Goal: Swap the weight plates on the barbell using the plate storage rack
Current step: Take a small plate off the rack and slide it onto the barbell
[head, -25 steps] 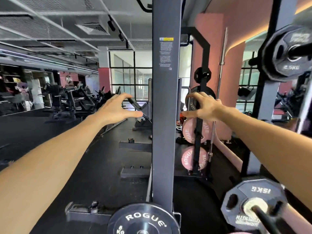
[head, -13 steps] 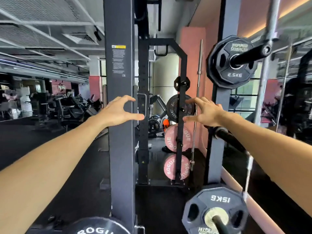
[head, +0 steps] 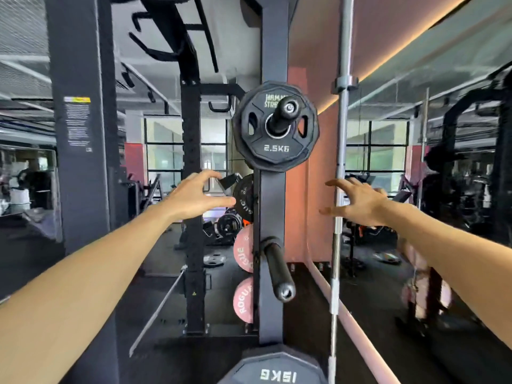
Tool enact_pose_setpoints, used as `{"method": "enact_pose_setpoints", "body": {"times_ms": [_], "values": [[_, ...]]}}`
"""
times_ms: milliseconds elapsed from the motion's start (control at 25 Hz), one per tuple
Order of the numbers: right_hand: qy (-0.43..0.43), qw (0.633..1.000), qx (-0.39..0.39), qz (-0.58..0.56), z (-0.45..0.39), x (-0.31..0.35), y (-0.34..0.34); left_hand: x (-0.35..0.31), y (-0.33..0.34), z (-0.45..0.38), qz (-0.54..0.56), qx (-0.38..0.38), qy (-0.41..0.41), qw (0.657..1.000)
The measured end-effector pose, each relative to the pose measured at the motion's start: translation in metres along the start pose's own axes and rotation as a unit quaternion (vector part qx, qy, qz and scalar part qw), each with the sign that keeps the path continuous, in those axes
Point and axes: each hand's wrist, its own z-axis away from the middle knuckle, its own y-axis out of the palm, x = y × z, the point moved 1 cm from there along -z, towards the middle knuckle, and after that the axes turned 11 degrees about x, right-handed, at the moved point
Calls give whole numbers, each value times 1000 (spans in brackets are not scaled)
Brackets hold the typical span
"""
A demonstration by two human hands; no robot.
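15 kg plate (head: 273, 368): cut off by the bottom edge.
Pink plates (head: 243, 275): half hidden behind the rack post (head: 273, 217).
Warning label (head: 77, 123): print too blurred to read.
Mirror side (head: 443, 217): smeared.

A commercial gym's free-weight area, seen from beside a power rack. A dark steel upright (head: 273, 189) carries storage pegs: the upper one holds a black plate marked 2.5KG (head: 275, 126), the bare lower peg (head: 278, 270) juts toward the camera, and a 15KG plate (head: 273, 368) sits at the bottom edge. Pink Rogue bumper plates (head: 243, 273) hang on a second rack behind. A steel barbell (head: 342, 162) stands upright against the salmon wall. A near post bears a printed warning label (head: 77, 121). Black rubber flooring (head: 155, 261) runs back to rows of exercise machines (head: 30, 187), tall windows and an open ceiling with exposed ducting.
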Motion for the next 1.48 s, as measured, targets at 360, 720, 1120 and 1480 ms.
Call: {"method": "enact_pose_setpoints", "body": {"times_ms": [360,720,1120,1480], "values": [[-63,989,-91,-102,-89,11,-84,-62,-64,-108,-51,-142,2,989],[-4,975,-122,-184,-169,39,-95,-80,-35,-182,-109,-190,-37,975],[-19,977,-173,-125,-196,42,-89,-85,-26,-209,-133,-259,-64,954],[-24,967,-146,-207,-153,50,-91,-103,-29,-166,-5,-199,-59,978]]}}
